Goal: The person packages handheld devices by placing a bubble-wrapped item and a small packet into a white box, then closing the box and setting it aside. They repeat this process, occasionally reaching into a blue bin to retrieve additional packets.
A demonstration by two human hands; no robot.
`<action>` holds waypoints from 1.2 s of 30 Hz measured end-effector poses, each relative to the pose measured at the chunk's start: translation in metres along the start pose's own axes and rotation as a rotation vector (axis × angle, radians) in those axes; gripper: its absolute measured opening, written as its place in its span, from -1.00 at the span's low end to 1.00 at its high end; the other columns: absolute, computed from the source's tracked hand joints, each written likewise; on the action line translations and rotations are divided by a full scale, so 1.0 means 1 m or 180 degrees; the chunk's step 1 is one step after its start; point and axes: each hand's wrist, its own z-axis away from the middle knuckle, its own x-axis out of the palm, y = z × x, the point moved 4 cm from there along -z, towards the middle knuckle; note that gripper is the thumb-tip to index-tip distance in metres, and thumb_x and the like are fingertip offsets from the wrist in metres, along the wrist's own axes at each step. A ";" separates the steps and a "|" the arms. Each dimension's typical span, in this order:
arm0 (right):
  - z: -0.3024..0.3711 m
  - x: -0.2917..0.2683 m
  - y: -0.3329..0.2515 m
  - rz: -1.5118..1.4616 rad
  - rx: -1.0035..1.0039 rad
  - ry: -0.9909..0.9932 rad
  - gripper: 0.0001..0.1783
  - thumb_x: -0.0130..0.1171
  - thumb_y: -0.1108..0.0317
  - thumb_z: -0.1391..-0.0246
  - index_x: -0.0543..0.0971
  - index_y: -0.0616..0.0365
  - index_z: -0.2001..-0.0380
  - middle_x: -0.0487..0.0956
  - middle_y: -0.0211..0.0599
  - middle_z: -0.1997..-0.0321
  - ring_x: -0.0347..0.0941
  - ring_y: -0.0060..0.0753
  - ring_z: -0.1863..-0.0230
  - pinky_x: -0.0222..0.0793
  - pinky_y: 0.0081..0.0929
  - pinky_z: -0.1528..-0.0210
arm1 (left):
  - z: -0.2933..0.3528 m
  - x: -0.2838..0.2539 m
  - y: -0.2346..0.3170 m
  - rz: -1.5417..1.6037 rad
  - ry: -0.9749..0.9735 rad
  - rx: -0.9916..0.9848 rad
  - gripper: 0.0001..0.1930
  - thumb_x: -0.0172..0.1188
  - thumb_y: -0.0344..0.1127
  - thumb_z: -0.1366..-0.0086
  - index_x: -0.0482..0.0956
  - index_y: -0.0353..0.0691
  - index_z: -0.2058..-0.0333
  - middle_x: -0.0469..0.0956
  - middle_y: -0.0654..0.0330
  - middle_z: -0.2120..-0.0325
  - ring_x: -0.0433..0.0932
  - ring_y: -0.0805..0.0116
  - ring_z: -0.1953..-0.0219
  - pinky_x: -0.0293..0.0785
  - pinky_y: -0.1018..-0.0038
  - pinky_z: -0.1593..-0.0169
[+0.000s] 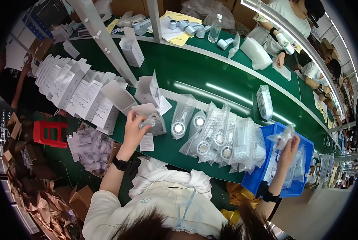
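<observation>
1. Left: white boxes (85,96) stand lined up on the surface (163,155)
2. The left hand (135,127) seems to pinch a clear packet (150,121) at the open white box (159,127); box-filling looks underway
3. Near middle: bubble-wrapped parcels (217,138) lie together
4. The right hand (290,145) grasps a clear bagged item (283,137) above the blue bin (254,180); the next move probably calls for carrying it left

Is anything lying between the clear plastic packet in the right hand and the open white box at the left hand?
Yes: a group of bubble-wrapped items lies on the green table between the packet, held in the right hand, and the box. The left hand is at the box's opening.
</observation>
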 end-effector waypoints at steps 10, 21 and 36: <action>0.158 0.345 -0.085 0.0713 -0.2467 -0.3240 -0.76 0.20 0.43 0.22 0.42 0.20 0.40 0.41 -0.28 0.44 0.37 -0.24 0.32 0.37 -0.42 0.34 | -0.026 -0.017 -0.011 0.0317 -0.0258 -0.0079 -0.81 0.31 -0.48 0.22 0.50 -0.39 0.58 0.33 0.13 0.52 0.40 0.27 0.52 0.34 0.48 0.43; 0.192 0.391 -0.050 0.1046 -0.2580 -0.4195 -0.74 0.16 0.29 0.17 0.48 0.20 0.39 0.40 -0.28 0.28 0.31 -0.28 0.20 0.31 -0.31 0.18 | -0.026 -0.015 -0.024 0.0718 -0.0227 -0.0141 -0.85 0.28 -0.49 0.18 0.51 -0.38 0.58 0.36 0.17 0.52 0.42 0.34 0.53 0.34 0.55 0.47; 0.163 0.359 -0.031 0.0645 -0.2680 -0.3005 -0.12 0.41 0.26 0.41 0.22 0.01 -0.07 0.34 -0.28 0.00 0.21 -0.24 -0.07 -0.03 -0.18 -0.21 | -0.018 -0.021 -0.023 0.1008 0.0045 -0.0284 -0.89 0.26 -0.53 0.14 0.49 -0.37 0.60 0.39 0.22 0.46 0.40 0.44 0.52 0.30 0.60 0.48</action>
